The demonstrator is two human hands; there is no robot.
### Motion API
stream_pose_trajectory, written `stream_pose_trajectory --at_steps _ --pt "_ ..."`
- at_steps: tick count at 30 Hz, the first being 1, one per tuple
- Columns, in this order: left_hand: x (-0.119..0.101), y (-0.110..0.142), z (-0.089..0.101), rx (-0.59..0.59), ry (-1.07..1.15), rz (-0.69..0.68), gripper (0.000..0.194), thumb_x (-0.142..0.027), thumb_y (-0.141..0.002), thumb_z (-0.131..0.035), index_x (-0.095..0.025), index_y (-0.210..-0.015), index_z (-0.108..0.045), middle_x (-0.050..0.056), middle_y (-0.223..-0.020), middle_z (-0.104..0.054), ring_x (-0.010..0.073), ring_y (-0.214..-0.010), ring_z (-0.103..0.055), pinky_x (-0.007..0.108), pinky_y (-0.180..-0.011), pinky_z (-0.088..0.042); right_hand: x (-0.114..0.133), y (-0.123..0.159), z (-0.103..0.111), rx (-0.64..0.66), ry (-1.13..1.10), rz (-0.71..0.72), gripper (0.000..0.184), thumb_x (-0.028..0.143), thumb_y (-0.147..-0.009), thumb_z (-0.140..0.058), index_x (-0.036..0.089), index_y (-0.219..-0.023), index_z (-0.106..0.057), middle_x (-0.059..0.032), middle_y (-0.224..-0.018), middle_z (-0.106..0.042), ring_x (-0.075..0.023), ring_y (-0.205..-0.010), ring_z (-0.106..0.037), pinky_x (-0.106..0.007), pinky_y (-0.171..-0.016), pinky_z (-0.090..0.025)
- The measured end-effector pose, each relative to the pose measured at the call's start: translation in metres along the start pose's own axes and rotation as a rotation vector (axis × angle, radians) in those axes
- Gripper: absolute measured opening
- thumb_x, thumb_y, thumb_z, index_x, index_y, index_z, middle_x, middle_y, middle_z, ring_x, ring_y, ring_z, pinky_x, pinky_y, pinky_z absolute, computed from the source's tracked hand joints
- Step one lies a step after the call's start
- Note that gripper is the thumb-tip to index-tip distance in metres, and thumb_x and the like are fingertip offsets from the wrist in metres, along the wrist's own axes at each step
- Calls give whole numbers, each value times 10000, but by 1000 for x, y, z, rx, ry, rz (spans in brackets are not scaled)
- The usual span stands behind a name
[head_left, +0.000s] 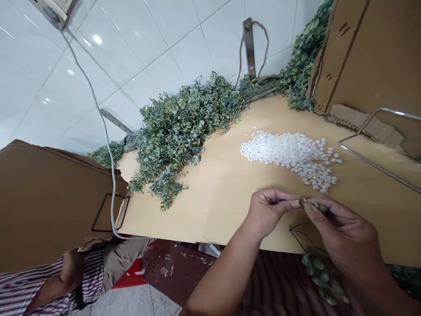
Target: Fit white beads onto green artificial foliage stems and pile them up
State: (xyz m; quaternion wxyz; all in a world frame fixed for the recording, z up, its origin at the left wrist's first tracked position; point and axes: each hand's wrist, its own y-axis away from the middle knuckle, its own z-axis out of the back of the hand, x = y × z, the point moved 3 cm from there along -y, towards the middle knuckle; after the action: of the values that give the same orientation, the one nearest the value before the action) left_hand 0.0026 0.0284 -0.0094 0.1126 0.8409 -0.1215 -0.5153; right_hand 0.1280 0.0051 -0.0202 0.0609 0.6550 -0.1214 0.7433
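Note:
My left hand [268, 210] and my right hand [342, 235] meet over the near edge of the wooden table [223, 193]. Both are closed in a pinch on the tip of an artificial green leaf sprig [320, 267], whose thin dark stems and leaves hang down below my right hand. A heap of small white round pieces [291, 153] lies on the table just beyond my hands. A large pile of artificial green foliage [184, 127] lies at the table's far left side.
A cardboard box [46, 202] stands at the left, another cardboard box [371, 57] at the right with a metal wire frame [371, 145] before it. Another person's arm and striped shirt [49, 285] show bottom left. A white cable [105, 131] hangs down.

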Motion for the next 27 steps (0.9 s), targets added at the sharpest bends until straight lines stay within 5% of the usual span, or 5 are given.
stream_pose_trajectory --at_steps 27 --pt "-1 -1 7 -1 -127 -57 334 -402 -384 -873 -158 -528 -696 4 -554 -665 90 -535 -563 266 -659 -494 -1 -2 -5 79 -29 3 160 360 -713 -660 202 -691 -675 -18 -628 -697 -162 -556 -644 -232 -519 -527"
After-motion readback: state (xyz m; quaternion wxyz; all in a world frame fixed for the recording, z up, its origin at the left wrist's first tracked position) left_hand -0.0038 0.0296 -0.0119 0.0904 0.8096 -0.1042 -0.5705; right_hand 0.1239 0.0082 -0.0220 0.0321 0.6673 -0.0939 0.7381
